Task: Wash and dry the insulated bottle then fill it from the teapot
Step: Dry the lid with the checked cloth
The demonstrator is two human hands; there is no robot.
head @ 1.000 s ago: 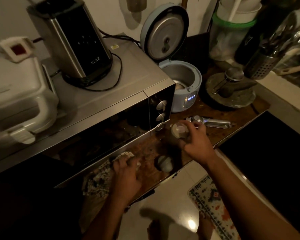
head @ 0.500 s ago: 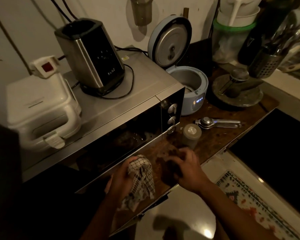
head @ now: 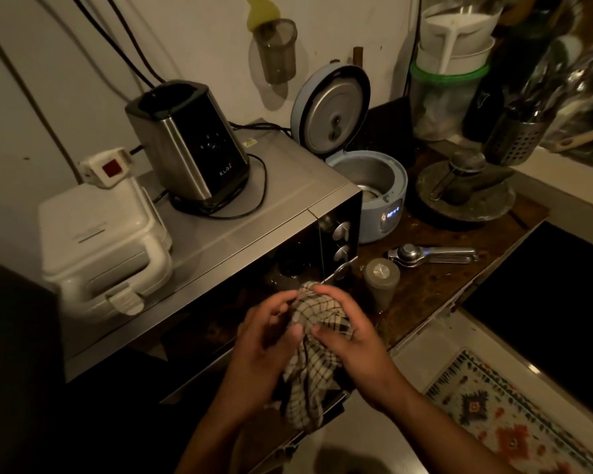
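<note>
Drying stage, by my read: both hands bunched round the checked cloth (head: 317, 316) in front of the microwave (head: 254, 213).

The left hand (head: 264, 340) and right hand (head: 350, 336) each grasp the cloth just ahead of the microwave door. Whatever it wraps is hidden from me. What I take for the insulated bottle (head: 381, 285) stands upright and untouched on the counter (head: 439, 282), just right of the microwave's knobs. I judge washing done and drying in hand. Filling is left, and I see no teapot.
</note>
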